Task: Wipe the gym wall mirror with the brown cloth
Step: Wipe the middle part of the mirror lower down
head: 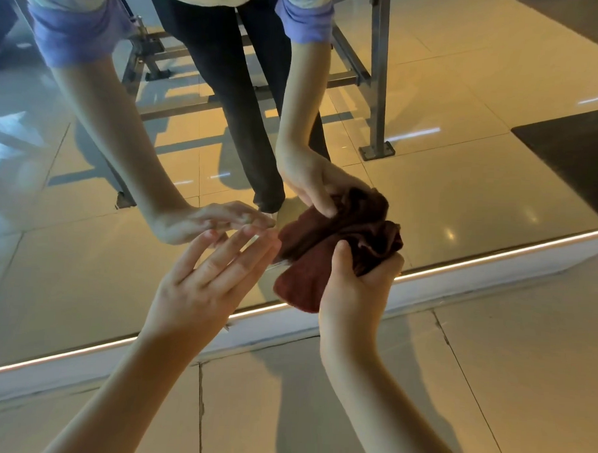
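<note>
Brown cloth [304, 287], bunched, gripped in right hand [354, 296].

Brown cloth [300, 289], bunched in the right hand [356, 289]: soft matt fabric w/ a fuzzy nap. It is deeply creased at the grip, w/ a flatter flap hanging just below-left of it. Behind the grip, wall mirror [86, 252]: glass, v. glossy, clear near the cloth, hazy w/ a milky film far left of the grip. Under the grip, white ledge [270, 330]: smooth, matt, painted look. Nearer than the grip, floor tiles [489, 368]: pale, polished, semi-gloss, dark cracked joints. Reflected above the grip: grey metal frame [379, 76], dull finish. Reflected upper right of the grip: dark mat [571, 151], matt, material unclear.
</note>
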Tool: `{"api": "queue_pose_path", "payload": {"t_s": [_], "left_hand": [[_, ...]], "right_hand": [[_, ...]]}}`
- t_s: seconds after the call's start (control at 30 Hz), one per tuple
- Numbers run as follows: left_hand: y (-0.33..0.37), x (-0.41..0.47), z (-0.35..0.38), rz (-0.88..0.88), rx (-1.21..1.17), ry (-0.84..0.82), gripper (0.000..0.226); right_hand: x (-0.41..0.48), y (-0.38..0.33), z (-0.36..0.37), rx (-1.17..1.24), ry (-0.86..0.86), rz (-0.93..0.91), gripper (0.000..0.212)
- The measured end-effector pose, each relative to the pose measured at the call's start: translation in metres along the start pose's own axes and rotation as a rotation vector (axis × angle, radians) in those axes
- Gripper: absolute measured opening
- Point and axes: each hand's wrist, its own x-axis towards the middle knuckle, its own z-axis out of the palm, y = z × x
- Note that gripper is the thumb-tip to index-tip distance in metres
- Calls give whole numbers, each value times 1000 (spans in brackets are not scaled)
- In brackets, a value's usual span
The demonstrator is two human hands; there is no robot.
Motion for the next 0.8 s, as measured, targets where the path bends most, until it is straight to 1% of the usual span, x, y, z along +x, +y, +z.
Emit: {"api": "queue_pose_path", "payload": {"t_s": [0.07, 0.13, 0.17, 0.27, 0.33, 0.37, 0.47, 0.5, 0.53, 0.6, 0.63, 0.7, 0.73, 0.8], "left_hand": [[0, -1, 1, 0, 5, -1, 41], [1, -1, 1, -7, 7, 4, 40], [0, -1, 2, -7, 3, 5, 41], [-1, -1, 1, 2, -10, -2, 42], [-2, -1, 2, 4, -14, -5, 42], [-1, -2, 2, 1, -16, -4, 42], [1, -1, 1, -14, -11, 3, 41], [2, -1, 2, -19, -8, 5, 41], [2, -2, 2, -22, -8, 6, 42], [2, -3, 2, -16, -1, 5, 44], [0, -3, 2, -6, 6, 1, 44], [-3, -2, 1, 13, -3, -9, 43], [-4, -2, 1, 20, -11, -7, 43], [-5, -2, 1, 24, -12, 1, 42]], "right_hand": [[6, -2, -3, -24, 5, -40, 30], [16, -2, -8, -32, 63, -55, 24], [22, 1, -10, -17, 96, -34, 25], [37, 11, -12, 98, 187, 131, 43], [35, 11, -13, 140, 182, 179, 44], [29, 4, -13, 129, 144, 147, 42], [5, -13, -7, 51, -46, -117, 22], [-2, -17, -4, 28, -81, -188, 20], [-6, -18, -1, 9, -79, -236, 22], [-1, -17, -2, -27, 13, -256, 26], [7, -15, -5, -28, 72, -217, 25], [30, -5, -15, 17, 182, -79, 22], [39, 1, -19, 28, 225, -39, 24], [39, 4, -19, -2, 232, -58, 27]]}}
